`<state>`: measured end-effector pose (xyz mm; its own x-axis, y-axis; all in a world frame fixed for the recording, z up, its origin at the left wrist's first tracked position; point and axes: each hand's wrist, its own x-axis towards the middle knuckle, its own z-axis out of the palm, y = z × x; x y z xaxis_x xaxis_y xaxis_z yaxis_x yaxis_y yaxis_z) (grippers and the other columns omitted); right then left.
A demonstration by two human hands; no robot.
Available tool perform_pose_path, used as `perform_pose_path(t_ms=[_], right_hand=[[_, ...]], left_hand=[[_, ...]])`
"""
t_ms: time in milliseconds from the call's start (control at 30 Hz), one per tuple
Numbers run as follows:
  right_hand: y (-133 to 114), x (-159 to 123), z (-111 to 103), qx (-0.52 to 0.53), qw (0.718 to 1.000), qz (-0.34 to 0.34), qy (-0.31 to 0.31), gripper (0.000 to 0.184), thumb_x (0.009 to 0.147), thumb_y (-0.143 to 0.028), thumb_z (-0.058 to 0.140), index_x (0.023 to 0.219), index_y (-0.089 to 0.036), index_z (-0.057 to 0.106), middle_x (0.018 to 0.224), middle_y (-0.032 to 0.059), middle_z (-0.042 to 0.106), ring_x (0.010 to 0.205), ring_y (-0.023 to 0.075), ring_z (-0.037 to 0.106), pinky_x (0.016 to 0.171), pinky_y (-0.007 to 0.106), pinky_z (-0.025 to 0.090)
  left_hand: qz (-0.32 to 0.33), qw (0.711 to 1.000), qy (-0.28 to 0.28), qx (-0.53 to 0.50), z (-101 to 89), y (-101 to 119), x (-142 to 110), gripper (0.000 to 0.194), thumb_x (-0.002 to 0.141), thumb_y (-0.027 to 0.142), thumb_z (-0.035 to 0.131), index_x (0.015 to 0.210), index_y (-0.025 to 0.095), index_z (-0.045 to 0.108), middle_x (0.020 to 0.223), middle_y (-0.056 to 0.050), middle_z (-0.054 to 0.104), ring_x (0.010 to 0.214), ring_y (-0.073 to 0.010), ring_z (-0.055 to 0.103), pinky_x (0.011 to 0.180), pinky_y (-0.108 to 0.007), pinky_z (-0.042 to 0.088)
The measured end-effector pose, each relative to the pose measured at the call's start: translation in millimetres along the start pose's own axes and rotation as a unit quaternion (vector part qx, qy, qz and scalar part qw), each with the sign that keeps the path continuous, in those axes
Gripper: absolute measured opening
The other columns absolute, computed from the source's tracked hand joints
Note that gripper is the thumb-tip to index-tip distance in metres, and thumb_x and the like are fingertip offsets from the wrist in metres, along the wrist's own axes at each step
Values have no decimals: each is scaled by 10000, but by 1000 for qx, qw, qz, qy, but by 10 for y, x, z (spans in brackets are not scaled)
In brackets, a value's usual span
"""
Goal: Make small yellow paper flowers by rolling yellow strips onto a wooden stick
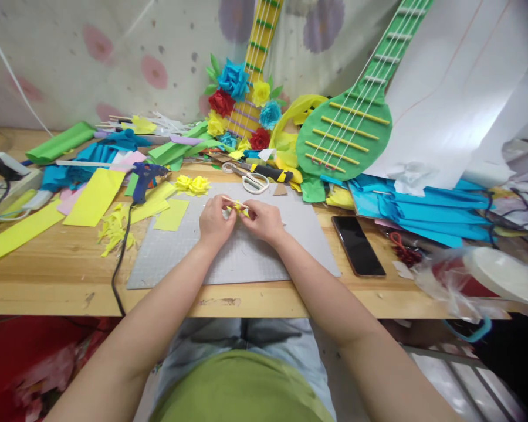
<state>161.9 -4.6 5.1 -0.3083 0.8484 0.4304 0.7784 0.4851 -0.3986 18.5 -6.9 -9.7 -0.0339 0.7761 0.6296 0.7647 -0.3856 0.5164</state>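
Observation:
Above the grey cutting mat [176, 264], my left hand [217, 223] and my right hand [264, 220] meet with their fingers pinched. Between the fingertips is a small piece of yellow paper [238, 207], mostly hidden, along with a thin pale stick [231, 201]. Both hands grip this small bundle; the fingers cover how the paper sits on the stick. To the left of my left hand lies a flat yellow paper square [171, 215]. Yellow paper flowers [192, 185] rest at the mat's back edge. White-handled scissors [254, 182] lie just behind my hands.
A blue glue gun [146, 179] stands at left, its black cord [122, 264] crossing the table. Yellow paper strips [94, 196] lie beyond it. A phone [358, 246] is at right. Green [347, 132] and yellow [260, 50] paper instruments lean at the back. Blue paper [418, 205] is piled right.

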Motion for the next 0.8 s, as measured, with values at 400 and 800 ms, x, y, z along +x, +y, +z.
perform_pose_path(t_ms=[400,800], right_hand=[[2,-1,9,-9,1000,-12,6,154,776,-316,452,754,-214,565,671,-30,595,618,98,509,561,209,276],[-15,7,2,-28,999,18,0,154,769,-302,440,774,-217,568,704,-18,610,647,111,522,580,218,288]], left_hand=[[-2,1000,-10,5,-16,20,2,174,688,178,552,835,201,462,850,-24,581,737,-139,531,698,-275,406],[4,1000,-22,15,-25,38,-2,151,699,187,542,831,199,471,807,-25,582,760,-152,532,696,-274,404]])
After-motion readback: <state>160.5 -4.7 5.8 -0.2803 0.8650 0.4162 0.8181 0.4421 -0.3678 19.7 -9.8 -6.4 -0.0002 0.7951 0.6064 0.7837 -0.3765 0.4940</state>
